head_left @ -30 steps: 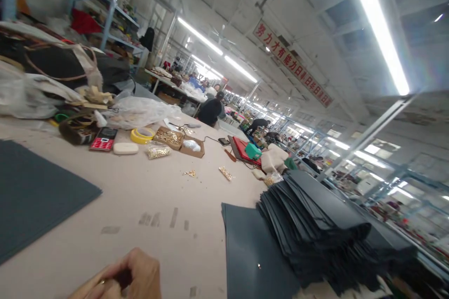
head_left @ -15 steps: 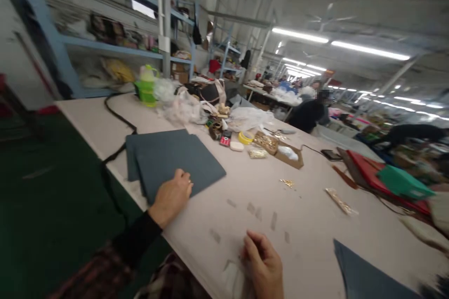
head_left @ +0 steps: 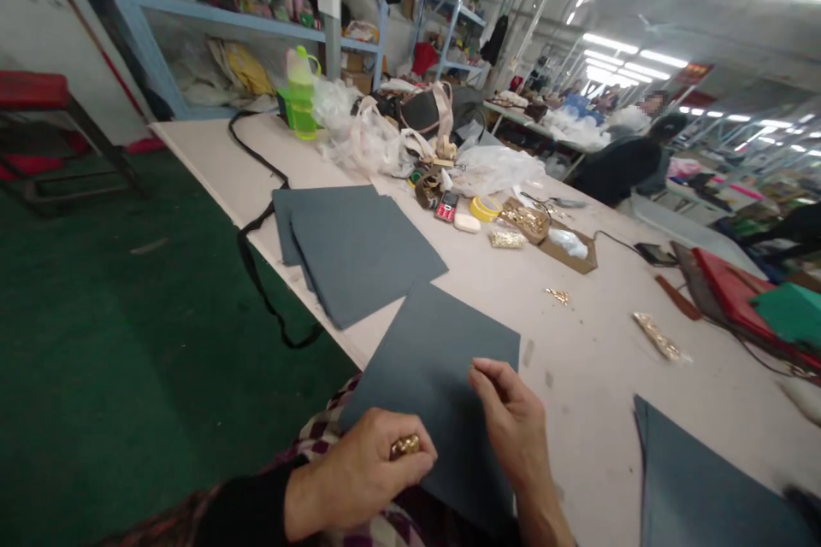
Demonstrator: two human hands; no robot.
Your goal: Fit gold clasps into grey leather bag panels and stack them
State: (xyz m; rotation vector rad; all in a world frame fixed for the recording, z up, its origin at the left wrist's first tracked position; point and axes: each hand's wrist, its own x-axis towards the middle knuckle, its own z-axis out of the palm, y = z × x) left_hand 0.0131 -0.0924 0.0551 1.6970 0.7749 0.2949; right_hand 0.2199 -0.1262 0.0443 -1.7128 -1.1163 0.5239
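Note:
A dark blue-grey sheet [head_left: 429, 342] lies over the table's near edge beneath both hands. My left hand [head_left: 359, 466] is closed round small shiny gold pieces [head_left: 404, 445], which show between thumb and curled fingers. To its right, my right hand [head_left: 513, 419] hovers over the sheet with thumb and forefinger pinched together. Whatever sits in that pinch, if anything, is too small to make out. Behind the sheet rests a pile of similar sheets [head_left: 365, 252], and another stack [head_left: 705, 479] is at the lower right.
Loose gold pieces [head_left: 558, 297] and a bagged bundle [head_left: 658, 336] lie on the table [head_left: 603, 385]. Farther back are yellow tape [head_left: 486, 208], a cardboard box [head_left: 581, 261], plastic bags and a green bottle [head_left: 300, 94]. A black strap [head_left: 262, 291] hangs off the left edge.
My left hand has come from the pile toward me, and one sheet now lies under both hands. Gold pieces now show in the left hand. The view has shifted downward and left.

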